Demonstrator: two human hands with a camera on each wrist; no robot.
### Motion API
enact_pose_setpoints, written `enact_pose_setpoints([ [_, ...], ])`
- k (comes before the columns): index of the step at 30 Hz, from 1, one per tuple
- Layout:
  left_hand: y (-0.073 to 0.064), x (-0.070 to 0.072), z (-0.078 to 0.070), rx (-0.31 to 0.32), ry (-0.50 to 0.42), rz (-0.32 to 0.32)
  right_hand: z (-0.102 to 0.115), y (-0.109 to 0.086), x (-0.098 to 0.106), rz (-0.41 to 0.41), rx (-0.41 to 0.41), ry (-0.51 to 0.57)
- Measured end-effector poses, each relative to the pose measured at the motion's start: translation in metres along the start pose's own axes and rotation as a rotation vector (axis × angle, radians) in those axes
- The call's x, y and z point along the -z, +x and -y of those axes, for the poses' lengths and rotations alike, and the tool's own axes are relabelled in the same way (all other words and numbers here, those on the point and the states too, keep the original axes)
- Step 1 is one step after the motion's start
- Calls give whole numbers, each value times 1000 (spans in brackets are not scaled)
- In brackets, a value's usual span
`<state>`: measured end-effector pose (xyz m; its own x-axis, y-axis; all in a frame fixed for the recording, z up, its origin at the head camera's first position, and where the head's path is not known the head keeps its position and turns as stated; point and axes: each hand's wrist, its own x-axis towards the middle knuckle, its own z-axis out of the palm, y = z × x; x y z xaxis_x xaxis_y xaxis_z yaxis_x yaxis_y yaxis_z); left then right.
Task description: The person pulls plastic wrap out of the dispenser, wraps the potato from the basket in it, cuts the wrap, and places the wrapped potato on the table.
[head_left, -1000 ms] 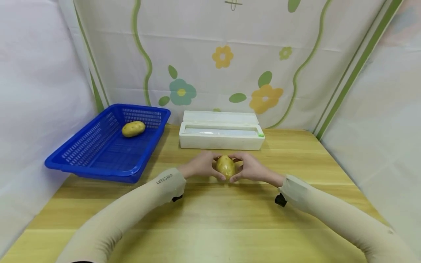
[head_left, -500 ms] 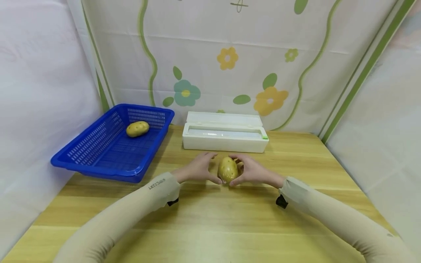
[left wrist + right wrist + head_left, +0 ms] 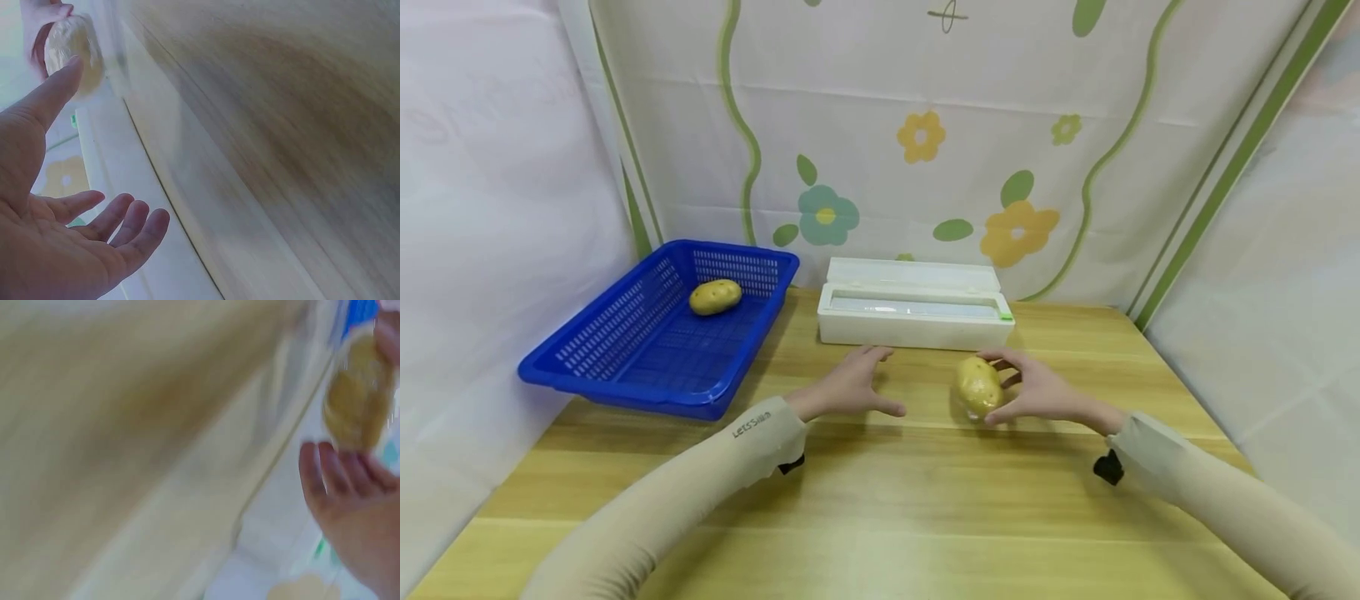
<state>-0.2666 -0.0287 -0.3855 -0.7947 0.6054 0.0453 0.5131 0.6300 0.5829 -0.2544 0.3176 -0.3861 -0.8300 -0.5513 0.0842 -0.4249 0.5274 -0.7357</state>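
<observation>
My right hand holds a yellow potato between thumb and fingertips, just over the table in the head view. Clear, shiny film seems to cover this potato, with glints on it in the right wrist view, which is blurred. Left of it, my left hand is spread with thumb and fingers apart, touching nothing. In the left wrist view the palm of that hand faces up and its fingers are loosely bent. Behind both hands stands a long white dispenser box, its lid tipped back.
A blue plastic basket stands at the left of the wooden table. Inside it lies a second potato. A green piece sits at the box's right end. Cloth walls enclose the back and sides.
Both hands were around the potato one second ago. My left hand has let go and drawn off slightly left. My right hand has carried the potato to the right.
</observation>
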Motion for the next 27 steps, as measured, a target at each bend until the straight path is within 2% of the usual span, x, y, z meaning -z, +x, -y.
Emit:
enact_pose_setpoints([
  [4,-1,1,0,3,-4,1,-14,-17,34,78,-17,14],
  [6,-2,1,1,-2,-4,-2,-25,-24,52,92,-35,23],
  [10,-2,1,3,-10,-8,-1,-52,-36,91,70,-109,42],
  [15,-3,-1,5,8,-12,5,-92,-46,131,1,-258,1],
  [18,-2,-1,5,23,-17,3,-109,-49,146,-38,-313,-44],
  [22,-2,1,7,36,-19,4,-122,-50,157,-72,-338,-56],
  [27,-3,3,10,37,-16,0,-129,-47,165,-50,-365,-30],
])
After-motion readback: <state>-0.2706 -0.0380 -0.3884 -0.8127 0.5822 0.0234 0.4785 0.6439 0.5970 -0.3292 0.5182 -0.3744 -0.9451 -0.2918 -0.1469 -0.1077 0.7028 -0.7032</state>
